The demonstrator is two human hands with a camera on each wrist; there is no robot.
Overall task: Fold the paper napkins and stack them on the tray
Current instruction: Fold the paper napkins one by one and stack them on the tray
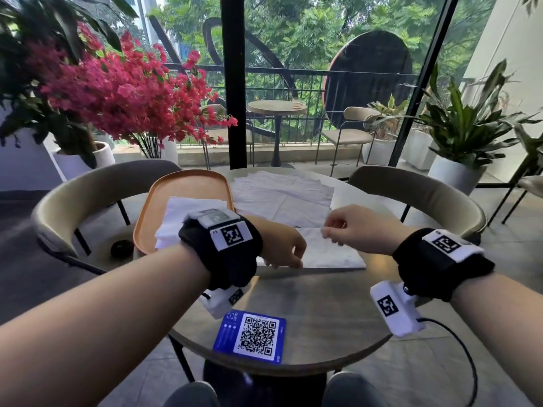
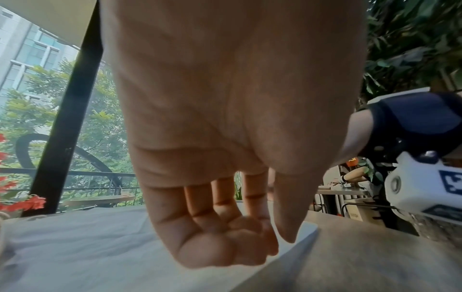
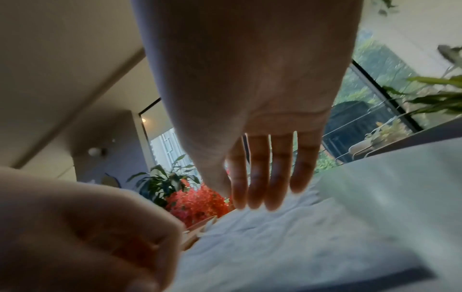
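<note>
A white paper napkin (image 1: pixel 332 254) lies folded over on the round table (image 1: pixel 308 304), just right of the orange tray (image 1: pixel 152 207). My left hand (image 1: pixel 293 262) sits on its near left edge with the fingers curled into the palm; in the left wrist view the thumb (image 2: pixel 287 227) points down at the napkin (image 2: pixel 87 247) and no paper shows between the fingers. My right hand (image 1: pixel 327 233) pinches the napkin's far edge, lifted slightly; thumb and forefinger meet over the paper (image 3: pixel 275 247) in the right wrist view. Folded napkins (image 1: pixel 182 218) are stacked on the tray.
Several unfolded napkins (image 1: pixel 282 192) overlap at the back of the table. A blue QR card (image 1: pixel 252 337) lies near the front edge. Curved chairs (image 1: pixel 88 189) (image 1: pixel 417 189) stand left and right behind the table. A black ball-like object (image 1: pixel 122 248) sits beside the tray.
</note>
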